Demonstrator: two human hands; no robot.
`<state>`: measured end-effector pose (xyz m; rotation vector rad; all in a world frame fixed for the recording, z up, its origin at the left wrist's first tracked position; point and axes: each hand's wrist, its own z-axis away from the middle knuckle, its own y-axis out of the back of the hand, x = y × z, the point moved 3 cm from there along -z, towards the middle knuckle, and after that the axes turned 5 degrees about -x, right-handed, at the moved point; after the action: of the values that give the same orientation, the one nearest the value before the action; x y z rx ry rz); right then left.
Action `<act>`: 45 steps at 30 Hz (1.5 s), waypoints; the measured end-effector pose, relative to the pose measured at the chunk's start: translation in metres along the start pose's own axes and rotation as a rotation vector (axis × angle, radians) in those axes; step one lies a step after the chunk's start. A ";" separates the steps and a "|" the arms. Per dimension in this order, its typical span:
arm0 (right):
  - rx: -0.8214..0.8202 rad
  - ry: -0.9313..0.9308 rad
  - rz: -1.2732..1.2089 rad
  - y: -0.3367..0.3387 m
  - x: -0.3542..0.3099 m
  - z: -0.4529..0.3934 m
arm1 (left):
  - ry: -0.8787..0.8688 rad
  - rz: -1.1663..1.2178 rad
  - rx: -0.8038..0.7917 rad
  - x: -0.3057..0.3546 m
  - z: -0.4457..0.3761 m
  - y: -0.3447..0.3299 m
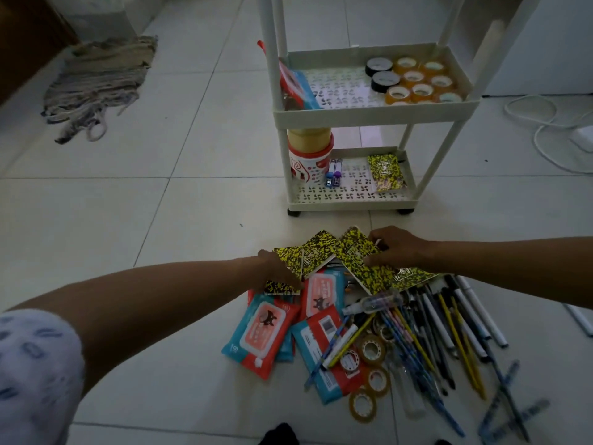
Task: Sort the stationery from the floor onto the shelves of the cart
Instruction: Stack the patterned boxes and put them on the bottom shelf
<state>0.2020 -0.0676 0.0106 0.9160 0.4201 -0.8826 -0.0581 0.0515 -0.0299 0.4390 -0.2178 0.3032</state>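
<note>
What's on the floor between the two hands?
Yellow-and-black notebooks, fanned out between the left hand and right hand. The head view shows it.

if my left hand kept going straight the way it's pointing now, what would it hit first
Your left hand points right and slightly away, already on the nearest yellow notebook. Going on, it would likely push into the next yellow notebook overlapping it, though depth is hard to judge.

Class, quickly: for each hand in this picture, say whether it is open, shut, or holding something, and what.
Left hand: grips a yellow-and-black notebook on the floor pile.
Right hand: fingers curled on another yellow-and-black notebook there.
</note>
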 end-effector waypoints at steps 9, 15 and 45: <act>0.068 0.331 0.184 -0.004 -0.034 0.011 | -0.239 -0.067 -0.205 0.018 0.014 0.032; 0.131 0.472 0.254 -0.011 -0.043 0.015 | -0.449 0.054 -0.181 0.056 0.040 0.051; 0.182 -0.316 -0.418 0.015 0.027 0.014 | -0.337 -0.442 0.076 0.072 -0.024 -0.002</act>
<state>0.2289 -0.0876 0.0085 0.8477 0.2616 -1.4444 0.0134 0.0777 -0.0324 0.5993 -0.4299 -0.2000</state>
